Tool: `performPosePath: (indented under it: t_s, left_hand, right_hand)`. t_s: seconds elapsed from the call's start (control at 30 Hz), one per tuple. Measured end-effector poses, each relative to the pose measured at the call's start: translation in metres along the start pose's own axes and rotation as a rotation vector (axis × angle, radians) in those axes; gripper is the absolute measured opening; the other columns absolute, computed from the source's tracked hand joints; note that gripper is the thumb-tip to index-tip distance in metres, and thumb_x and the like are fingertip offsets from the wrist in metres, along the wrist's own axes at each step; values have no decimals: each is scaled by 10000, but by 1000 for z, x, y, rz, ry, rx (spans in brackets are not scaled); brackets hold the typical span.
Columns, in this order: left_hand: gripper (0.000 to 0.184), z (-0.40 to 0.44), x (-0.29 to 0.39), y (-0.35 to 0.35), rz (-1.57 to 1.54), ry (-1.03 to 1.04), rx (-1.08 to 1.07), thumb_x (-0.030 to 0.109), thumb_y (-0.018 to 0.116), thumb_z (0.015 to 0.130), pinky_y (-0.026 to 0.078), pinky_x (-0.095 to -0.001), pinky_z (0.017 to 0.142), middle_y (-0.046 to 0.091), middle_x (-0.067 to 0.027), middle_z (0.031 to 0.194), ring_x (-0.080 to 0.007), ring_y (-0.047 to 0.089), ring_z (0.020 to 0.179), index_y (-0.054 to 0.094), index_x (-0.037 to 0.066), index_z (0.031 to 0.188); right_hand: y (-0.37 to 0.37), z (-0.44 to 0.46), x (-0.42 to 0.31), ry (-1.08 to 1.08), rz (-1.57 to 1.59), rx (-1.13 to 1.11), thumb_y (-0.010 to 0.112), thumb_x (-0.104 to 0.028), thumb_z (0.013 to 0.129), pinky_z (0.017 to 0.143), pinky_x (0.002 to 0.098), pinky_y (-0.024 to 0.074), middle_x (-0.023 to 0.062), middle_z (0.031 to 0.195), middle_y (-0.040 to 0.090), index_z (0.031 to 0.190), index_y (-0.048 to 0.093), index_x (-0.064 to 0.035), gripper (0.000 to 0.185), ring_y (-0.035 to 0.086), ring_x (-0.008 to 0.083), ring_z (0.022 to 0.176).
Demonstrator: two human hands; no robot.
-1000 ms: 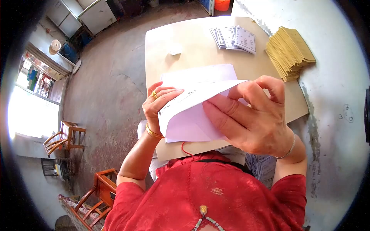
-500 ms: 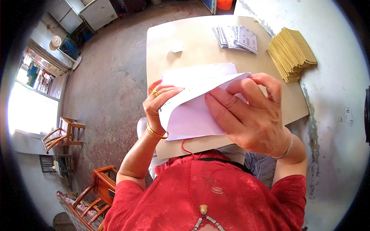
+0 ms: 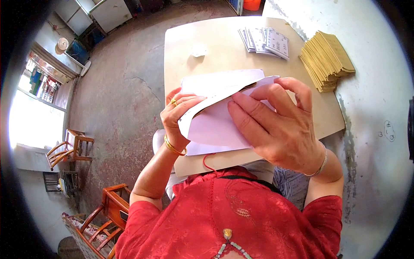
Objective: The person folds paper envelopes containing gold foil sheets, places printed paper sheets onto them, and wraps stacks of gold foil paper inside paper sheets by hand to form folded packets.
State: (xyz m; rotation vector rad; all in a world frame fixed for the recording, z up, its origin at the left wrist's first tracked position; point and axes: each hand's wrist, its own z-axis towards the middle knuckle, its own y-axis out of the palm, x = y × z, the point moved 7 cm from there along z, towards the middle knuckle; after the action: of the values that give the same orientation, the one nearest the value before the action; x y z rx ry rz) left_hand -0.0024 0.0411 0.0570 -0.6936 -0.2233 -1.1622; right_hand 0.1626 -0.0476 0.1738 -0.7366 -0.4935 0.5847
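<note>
One piece of white paper [image 3: 211,131] is held folded over the middle of the bench [image 3: 183,52], toward the near edge, its fold gaping toward the person; a thin dark and yellowish strip [image 3: 249,86] shows inside. A white panel [image 3: 224,77] lies just beyond it; whether it belongs to the same sheet, I cannot tell.

Both hands are on the paper. The left hand [image 3: 173,118] pinches its left end, fingers over the top, the thumb hidden. The right hand [image 3: 286,127] pinches the far right corner with bent fingers, while two others reach, extended, into the fold. There is one ring [image 3: 174,102] on the left hand, and one bracelet on each wrist, gold [image 3: 174,149] at the left and silver [image 3: 322,166] at the right.

Near the far right corner, four or so printed cards [image 3: 265,42] overlap in a fan; their exact number is hidden. One stack of yellow sheets [image 3: 325,60], too many to count, sits at the right edge by the wall [image 3: 375,82]. One white scrap [image 3: 199,51] lies toward the far left corner. One red cord [image 3: 208,164] hangs over the near edge. Off the left edge, two wooden chairs [image 3: 72,146] stand on the floor [image 3: 116,103].
</note>
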Motion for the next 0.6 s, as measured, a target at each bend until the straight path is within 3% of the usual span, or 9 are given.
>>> performPosePath:
  t_s: [0.17,0.33,0.6]
  left_hand:
    - [147,1,5,-1,-89,-108,68,169,737,751,392,-418,1021,736,-29,866,-182,694,873,743,101,882]
    - [141,0,5,0,40,-21,1,151,740,742,391,-419,1022,735,-31,863,-186,693,869,743,100,874]
    - [137,-8,-9,2,-210,-258,91,142,736,744,394,-417,1016,734,-31,856,-184,693,864,745,97,873]
  right_hand:
    - [2,0,0,-20,-20,-1,668,-173,668,950,436,371,32,1037,685,947,703,-58,304,574,167,897]
    - [3,2,2,-14,10,-23,671,-162,656,946,436,378,30,1026,685,945,702,-53,311,571,170,905]
    - [8,0,-1,-77,4,23,623,-194,665,937,427,397,45,902,637,886,666,-19,285,554,198,932]
